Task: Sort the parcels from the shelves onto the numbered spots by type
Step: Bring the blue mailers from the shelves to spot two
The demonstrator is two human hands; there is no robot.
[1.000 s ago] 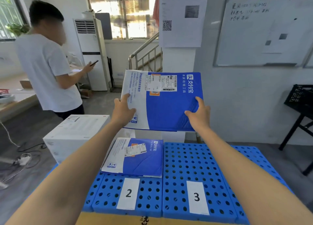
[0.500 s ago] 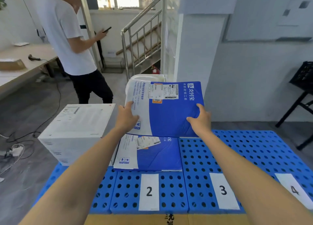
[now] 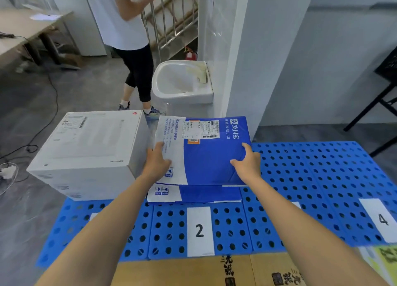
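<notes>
A blue and white parcel envelope (image 3: 206, 154) lies almost flat on top of a second, matching envelope (image 3: 206, 194) behind the label 2 (image 3: 199, 231) on the blue perforated pallet (image 3: 311, 178). My left hand (image 3: 158, 163) grips the top envelope's white left side, thumb on top. My right hand (image 3: 247, 164) grips its blue right edge. A white carton (image 3: 86, 152) stands on the pallet's left end, touching the envelopes' left side. The label 4 (image 3: 383, 219) is at the far right; my right arm covers most of label 3.
A person in a white shirt (image 3: 131, 49) stands behind the carton, beside a white basin (image 3: 182, 81) and a white pillar (image 3: 232, 49). Brown cardboard (image 3: 193, 272) lies at the pallet's near edge. A black stand (image 3: 382, 96) is at the right, cables on the floor left.
Both hands have lowered the top envelope from chest height down onto the envelope at spot 2. The view has tilted downward. The other person has stepped toward the railing.
</notes>
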